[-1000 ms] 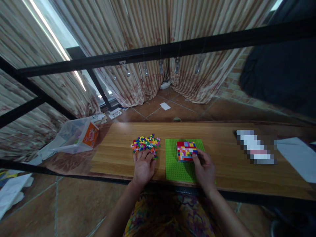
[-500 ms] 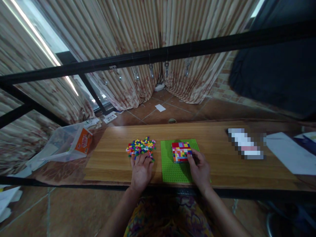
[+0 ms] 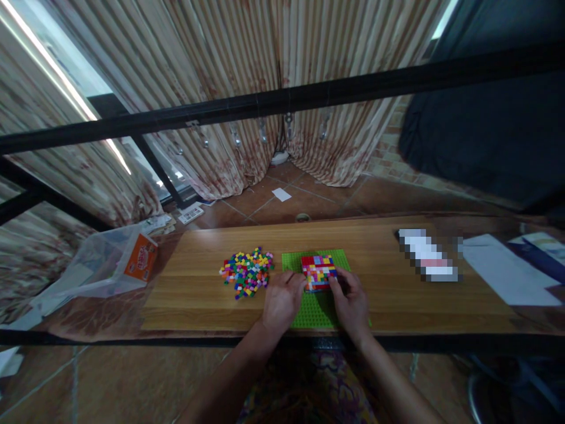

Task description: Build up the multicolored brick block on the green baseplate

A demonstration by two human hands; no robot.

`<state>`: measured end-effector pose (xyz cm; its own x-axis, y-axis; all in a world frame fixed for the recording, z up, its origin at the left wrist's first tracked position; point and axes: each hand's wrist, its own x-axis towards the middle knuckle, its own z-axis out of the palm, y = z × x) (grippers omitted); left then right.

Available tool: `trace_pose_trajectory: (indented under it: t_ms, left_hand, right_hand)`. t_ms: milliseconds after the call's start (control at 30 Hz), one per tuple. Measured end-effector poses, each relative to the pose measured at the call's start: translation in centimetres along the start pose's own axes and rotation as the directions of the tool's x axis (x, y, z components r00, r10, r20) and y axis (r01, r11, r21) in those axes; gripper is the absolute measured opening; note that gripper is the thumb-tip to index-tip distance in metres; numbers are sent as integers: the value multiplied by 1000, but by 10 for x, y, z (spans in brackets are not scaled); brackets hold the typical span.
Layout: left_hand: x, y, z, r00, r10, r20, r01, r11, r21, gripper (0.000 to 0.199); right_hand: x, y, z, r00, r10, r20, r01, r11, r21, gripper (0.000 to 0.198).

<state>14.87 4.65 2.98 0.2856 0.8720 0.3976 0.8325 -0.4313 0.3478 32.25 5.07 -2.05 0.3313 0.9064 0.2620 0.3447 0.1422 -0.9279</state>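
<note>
A square block built of many small coloured bricks [image 3: 316, 271] sits on the upper part of a green studded baseplate [image 3: 314, 315]. My right hand [image 3: 352, 300] grips its right side, thumb near the front corner and fingers behind. At the block's left edge is my left hand [image 3: 285, 297], fingers curled and pressed together; whatever they pinch is too small or hidden to make out. To the left of the baseplate, a loose pile of small coloured bricks [image 3: 248, 271] is spread on the wooden board.
The long wooden tabletop [image 3: 189, 300] carries a blurred-out flat object [image 3: 428, 256] at right. White papers [image 3: 507, 268] lie beyond it. A clear plastic bin [image 3: 101, 259] with an orange label stands at left. A black rail [image 3: 247, 109] crosses behind, before striped curtains.
My left hand has moved right, from the brick pile to the left edge of the brick block. My right hand stays on the block. The whole view has shifted slightly.
</note>
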Motion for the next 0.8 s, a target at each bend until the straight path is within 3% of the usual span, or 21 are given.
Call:
trace_pose_trajectory:
  t_ms: [400,667,800]
  left_hand:
    - [19,4,14,999,-4,-51,2,1000,-29,20]
    - [21,0,10,999,45,24,-44,999,-31,22]
    - [24,6,10,998,-57,-1,56,991,-125,13]
  right_hand:
    - [0,-1,1,1000,13,8,-13,1000,3,36]
    - [0,-3,-1,1000,2,5,-2,1000,-1,35]
    - [0,-2,-1,1000,-1,4,1,1000,-3,35]
